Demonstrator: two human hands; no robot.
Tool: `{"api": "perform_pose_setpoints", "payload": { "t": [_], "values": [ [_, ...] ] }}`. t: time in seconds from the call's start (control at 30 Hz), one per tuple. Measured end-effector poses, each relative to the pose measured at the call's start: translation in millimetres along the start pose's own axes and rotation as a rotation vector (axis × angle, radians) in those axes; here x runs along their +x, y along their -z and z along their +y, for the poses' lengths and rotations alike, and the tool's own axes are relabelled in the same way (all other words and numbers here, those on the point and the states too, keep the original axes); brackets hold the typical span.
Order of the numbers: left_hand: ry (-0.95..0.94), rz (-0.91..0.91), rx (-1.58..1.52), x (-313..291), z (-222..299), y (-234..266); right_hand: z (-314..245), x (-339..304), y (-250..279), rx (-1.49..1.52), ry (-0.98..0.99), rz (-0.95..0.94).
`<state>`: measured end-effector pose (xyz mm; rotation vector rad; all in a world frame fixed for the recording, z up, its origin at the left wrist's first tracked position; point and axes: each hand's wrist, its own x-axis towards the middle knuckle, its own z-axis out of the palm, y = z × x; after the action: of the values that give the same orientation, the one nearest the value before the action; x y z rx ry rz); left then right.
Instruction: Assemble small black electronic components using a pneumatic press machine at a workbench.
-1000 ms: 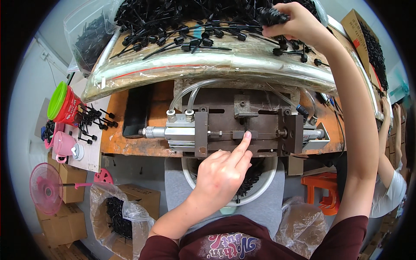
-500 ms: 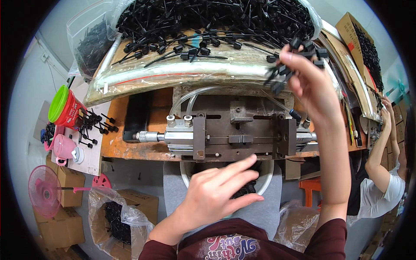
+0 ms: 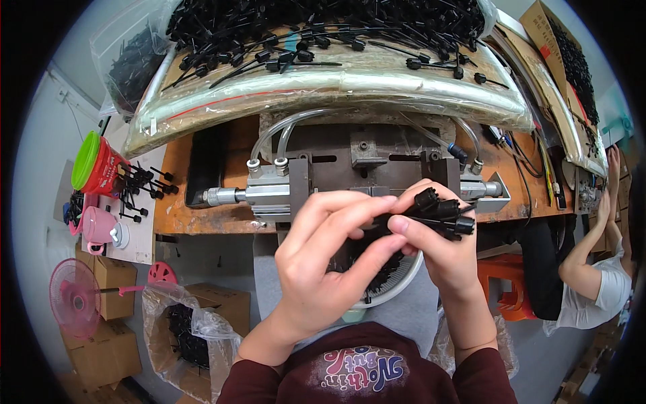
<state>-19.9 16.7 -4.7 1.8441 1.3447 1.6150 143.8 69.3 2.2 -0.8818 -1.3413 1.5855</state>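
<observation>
My right hand point(image 3: 441, 252) is closed round a bundle of black plastic stemmed parts point(image 3: 441, 212), their ribbed heads pointing right. My left hand point(image 3: 323, 256) meets it from the left, thumb and fingers curled in at the stem end of the bundle; its exact grip there is partly hidden. Both hands are in front of a metal clamping fixture point(image 3: 323, 178) and cover its middle. Below them, a white round basket point(image 3: 402, 291) holding more black parts rests at my lap, partly covered by my left hand.
A heap of black stemmed parts point(image 3: 323, 27) lies on a plastic-wrapped board point(image 3: 377, 84) behind the fixture. Air cylinders point(image 3: 269, 192) with clear hoses flank it. A red-green bucket point(image 3: 101, 165) and pink mug point(image 3: 99, 225) stand left. Another person's arms point(image 3: 589, 249) are at far right.
My right hand has come down from the heap with the black parts to in front of the fixture. My left hand has risen to meet it. The view has shifted slightly.
</observation>
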Motion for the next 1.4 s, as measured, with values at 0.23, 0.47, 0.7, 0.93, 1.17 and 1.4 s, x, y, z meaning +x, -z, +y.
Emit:
{"api": "perform_pose_setpoints", "payload": {
  "t": [0.23, 0.47, 0.7, 0.93, 1.17, 1.4],
  "values": [
    [0.35, -0.207, -0.398, -10.9, -9.5, 2.9, 8.7, -2.6, 11.3, 0.357, -0.14, -0.002],
    [0.376, -0.239, -0.352, -14.3, -13.0, 1.1, 10.3, -5.4, 9.3, 0.317, -0.152, -0.014],
    [0.032, -0.089, 0.075, -9.7, -14.0, 0.8, 12.4, -8.5, 7.7, 0.169, -0.149, 0.044],
    [-0.076, -0.125, -0.006, -10.8, 7.7, -11.9, 28.3, -9.7, -4.5, -0.836, 0.744, 0.289],
    [0.257, -0.104, -0.463, -28.6, 6.3, -10.7, 41.1, -7.8, -4.1, -0.942, 0.884, 0.323],
    [0.437, -0.096, -0.562, -28.9, 4.1, 2.5, 37.9, -8.3, -1.1, -0.811, 0.799, 0.289]
  ]
}}
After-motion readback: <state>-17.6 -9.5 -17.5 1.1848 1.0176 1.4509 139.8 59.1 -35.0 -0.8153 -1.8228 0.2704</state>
